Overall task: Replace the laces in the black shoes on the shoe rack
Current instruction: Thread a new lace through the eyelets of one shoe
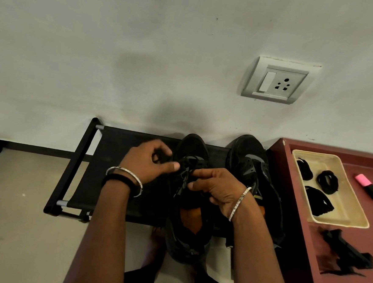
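Observation:
Two black shoes stand on the black shoe rack [113,158], toes toward the wall. Over the left shoe [186,229], my left hand [149,160] pinches a black lace [185,163] between thumb and curled fingers at the eyelets. My right hand [217,187] pinches the same lace from the right side, just above the tongue. The right shoe [252,168] stands untouched beside it. Rolled black laces [327,181] lie in a cream tray [341,220] at the right.
A maroon table [306,249] beside the rack carries the tray, a pink highlighter [370,187] and a loose heap of black laces [345,254]. A wall socket [278,81] sits above the shoes. Beige floor lies to the left.

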